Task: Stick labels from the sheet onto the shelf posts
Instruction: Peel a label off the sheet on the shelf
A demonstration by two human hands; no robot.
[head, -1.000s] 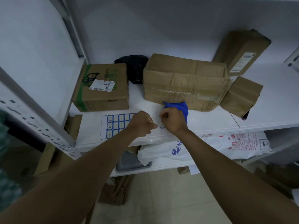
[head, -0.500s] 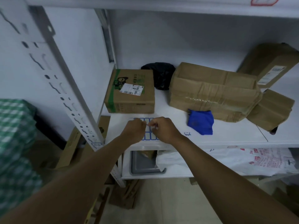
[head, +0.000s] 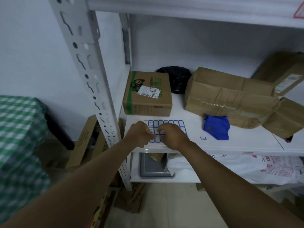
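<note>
- The label sheet (head: 166,127) lay flat just in front of the green-printed box (head: 148,94).
- Left hand (head: 139,134) and right hand (head: 172,134) hovered over the sheet, fingers curled; whether they pinched a label, I couldn't tell.
- The slotted shelf post (head: 92,76) rose left of that box.

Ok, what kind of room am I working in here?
Probably a small parcel storeroom. White slotted-post shelving holds taped cardboard parcels, one green-printed box bearing a shipping label. Both hands work at a blue-bordered label sheet on the shelf board.
</note>
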